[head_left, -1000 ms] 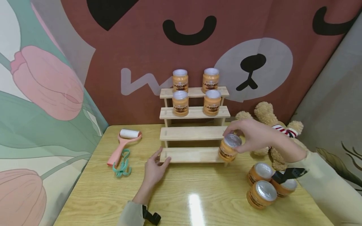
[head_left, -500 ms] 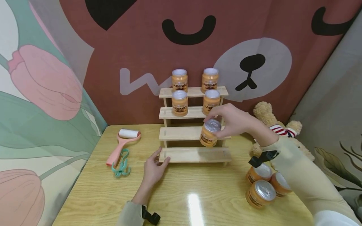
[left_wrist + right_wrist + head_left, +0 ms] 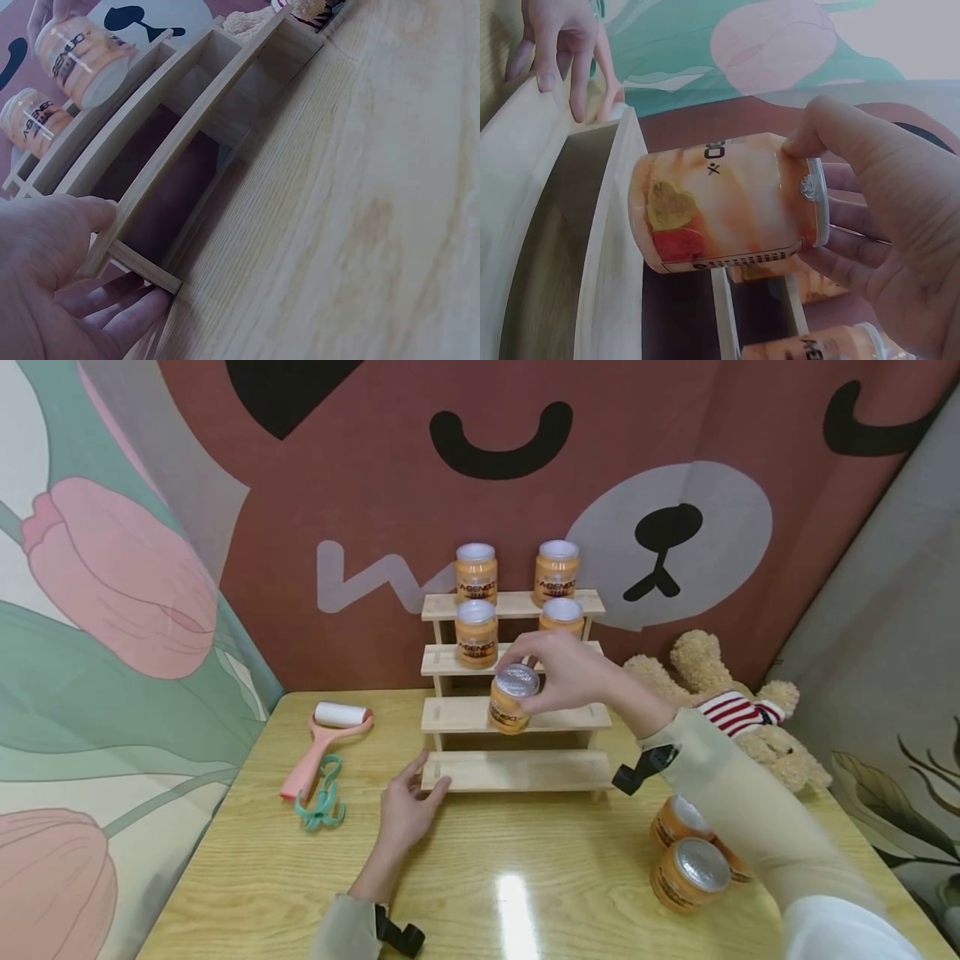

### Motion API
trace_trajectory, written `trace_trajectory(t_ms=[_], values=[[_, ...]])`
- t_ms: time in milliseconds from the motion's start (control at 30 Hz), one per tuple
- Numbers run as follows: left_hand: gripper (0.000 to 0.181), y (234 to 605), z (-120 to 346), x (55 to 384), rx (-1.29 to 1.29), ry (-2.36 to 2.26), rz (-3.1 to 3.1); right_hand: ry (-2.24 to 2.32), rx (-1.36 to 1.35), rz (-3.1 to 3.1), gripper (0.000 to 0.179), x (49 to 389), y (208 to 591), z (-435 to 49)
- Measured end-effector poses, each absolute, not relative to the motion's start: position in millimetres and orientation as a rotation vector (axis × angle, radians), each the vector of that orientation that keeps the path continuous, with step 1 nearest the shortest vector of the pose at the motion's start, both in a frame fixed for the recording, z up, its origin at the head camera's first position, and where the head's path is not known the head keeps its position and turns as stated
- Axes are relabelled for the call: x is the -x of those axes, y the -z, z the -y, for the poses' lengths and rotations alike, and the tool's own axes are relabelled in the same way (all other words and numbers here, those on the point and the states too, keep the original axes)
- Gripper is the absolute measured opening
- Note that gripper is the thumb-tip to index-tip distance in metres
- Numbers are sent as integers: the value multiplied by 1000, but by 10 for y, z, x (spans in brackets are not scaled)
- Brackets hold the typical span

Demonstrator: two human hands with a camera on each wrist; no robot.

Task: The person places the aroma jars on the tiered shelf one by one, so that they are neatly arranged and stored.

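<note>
My right hand [image 3: 576,675] pinches an orange jar [image 3: 507,710] with a silver lid near its top. That jar is held slightly tilted, over the left half of the third step down of a wooden stepped stand [image 3: 525,772]. In the right wrist view, the jar's base [image 3: 646,217] is close to the edge of a step. My left hand [image 3: 407,814] grips the left end of the lowest step, thumb on its front edge and fingers at its side [image 3: 142,319]. Two similar jars [image 3: 476,575] stand on the top step, and two more [image 3: 477,639] on the second.
Several orange jars [image 3: 686,881] stand together on the table at the right, partly behind my right sleeve. A teddy bear [image 3: 780,752] lies behind them. On the left are a pink lint roller [image 3: 311,764] and a green claw-like item [image 3: 322,810].
My right hand has carried the jar left and upward, from the right end of the lowest step to over the third step's left half. My left hand stays at the stand.
</note>
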State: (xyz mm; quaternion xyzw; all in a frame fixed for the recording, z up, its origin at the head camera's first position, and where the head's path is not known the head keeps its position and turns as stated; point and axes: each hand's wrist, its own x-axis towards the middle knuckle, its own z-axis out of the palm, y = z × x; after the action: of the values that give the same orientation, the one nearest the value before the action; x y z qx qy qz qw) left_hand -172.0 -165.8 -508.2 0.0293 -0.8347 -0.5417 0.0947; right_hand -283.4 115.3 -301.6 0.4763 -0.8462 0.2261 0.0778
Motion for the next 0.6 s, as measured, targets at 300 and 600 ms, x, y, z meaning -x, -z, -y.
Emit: trace_trajectory(t_ms=[300, 600], values=[[65, 5087, 1668, 1721, -78, 1603, 2481, -706, -1400, 2539, 43, 2953, 3107, -909], [66, 5087, 1665, 1724, -75, 1601, 2482, -707, -1383, 2545, 42, 3007, 3185, -714]])
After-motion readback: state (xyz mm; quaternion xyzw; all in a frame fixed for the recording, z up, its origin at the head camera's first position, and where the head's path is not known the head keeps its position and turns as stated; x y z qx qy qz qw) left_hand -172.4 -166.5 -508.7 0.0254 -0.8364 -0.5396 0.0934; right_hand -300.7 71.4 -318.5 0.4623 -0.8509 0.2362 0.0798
